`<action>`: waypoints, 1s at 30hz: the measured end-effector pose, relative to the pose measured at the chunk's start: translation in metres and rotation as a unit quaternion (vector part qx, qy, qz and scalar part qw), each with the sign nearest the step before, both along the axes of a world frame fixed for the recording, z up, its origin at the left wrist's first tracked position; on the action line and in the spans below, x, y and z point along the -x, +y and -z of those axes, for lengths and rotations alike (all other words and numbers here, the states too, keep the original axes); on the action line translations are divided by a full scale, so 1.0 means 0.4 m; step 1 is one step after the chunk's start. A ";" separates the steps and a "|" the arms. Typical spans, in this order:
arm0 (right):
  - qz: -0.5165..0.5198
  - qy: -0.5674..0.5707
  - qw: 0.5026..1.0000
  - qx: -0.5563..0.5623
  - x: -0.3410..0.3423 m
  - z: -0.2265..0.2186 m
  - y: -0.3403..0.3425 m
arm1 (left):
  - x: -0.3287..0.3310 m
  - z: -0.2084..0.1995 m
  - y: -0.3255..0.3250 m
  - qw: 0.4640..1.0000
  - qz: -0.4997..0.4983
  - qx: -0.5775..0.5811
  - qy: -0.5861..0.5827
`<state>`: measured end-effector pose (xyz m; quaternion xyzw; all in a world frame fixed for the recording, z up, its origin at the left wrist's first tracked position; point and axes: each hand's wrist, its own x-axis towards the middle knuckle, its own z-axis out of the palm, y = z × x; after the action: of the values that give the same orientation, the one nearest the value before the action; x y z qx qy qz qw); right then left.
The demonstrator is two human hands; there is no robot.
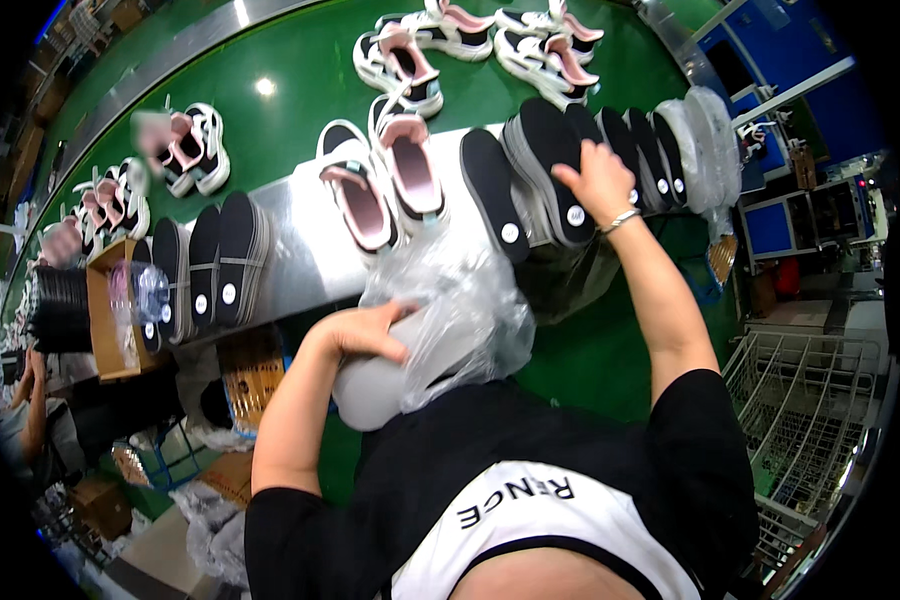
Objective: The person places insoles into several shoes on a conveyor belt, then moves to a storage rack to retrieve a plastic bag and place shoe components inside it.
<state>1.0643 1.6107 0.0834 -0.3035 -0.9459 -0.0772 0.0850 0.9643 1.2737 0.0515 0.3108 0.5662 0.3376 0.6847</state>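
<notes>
My left hand (365,332) is closed round a clear plastic bag (450,300) with a stack of grey insoles (375,392) partly out of it, held close to my body. My right hand (602,185) reaches forward to a stack of black insoles (545,170) with round white stickers; its thumb and fingers are spread over the stack's right side. Left of that stack stands another black insole (490,190). A pair of white, black and pink sneakers (410,165) sits on the metal ledge in front of me, toes away.
More sneakers (545,60) stand on the green conveyor belt (280,60) beyond the metal ledge (305,240). Bagged insoles (705,150) lie at the ledge's right end. At left are more black insole stacks (240,255) and a cardboard box (120,320). A wire cart (800,400) stands at right.
</notes>
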 end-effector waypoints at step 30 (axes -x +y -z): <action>-0.349 0.090 0.777 0.517 -0.169 -0.067 -0.182 | -0.094 -0.014 0.108 0.998 0.002 -0.052 -0.042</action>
<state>1.1321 1.5378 0.1102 0.0431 -0.8728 0.4857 0.0208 1.0020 1.3169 0.0569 0.3330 0.5176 0.3779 0.6917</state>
